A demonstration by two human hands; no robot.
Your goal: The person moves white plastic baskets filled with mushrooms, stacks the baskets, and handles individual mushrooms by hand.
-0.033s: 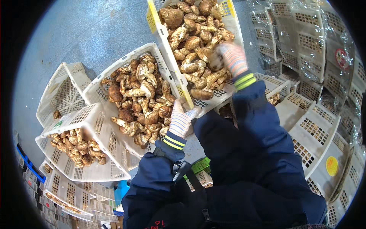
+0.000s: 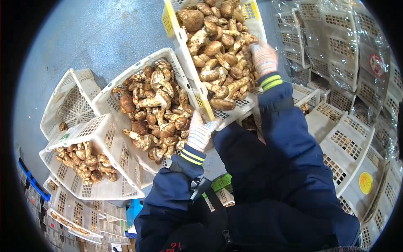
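My left hand [image 2: 200, 132], in a striped knit glove, grips the near corner of a white plastic crate [image 2: 187, 63] with yellow panels, its thumb stretched to the right. Brown mushrooms [image 2: 222, 59] with thick pale stems fill this crate. At the crate's right side is my right hand [image 2: 265, 59], also gloved, its fingers curled down beside the mushrooms at the edge. What those fingers hold, if anything, is hidden. Left of my left hand, a second white crate [image 2: 110, 85] holds a heap of similar, darker mushrooms [image 2: 161, 107].
Farther left stand another white crate [image 2: 130, 185] with smaller mushrooms and a tilted crate [image 2: 56, 92] behind it. Stacked crates [image 2: 344, 42] under clear wrap line the right side, with more crates [image 2: 348, 143] nearer me. The floor [image 2: 96, 33] is blue-grey.
My right hand has moved right, from over the mushrooms to the crate's right edge. My left hand stays on the corner.
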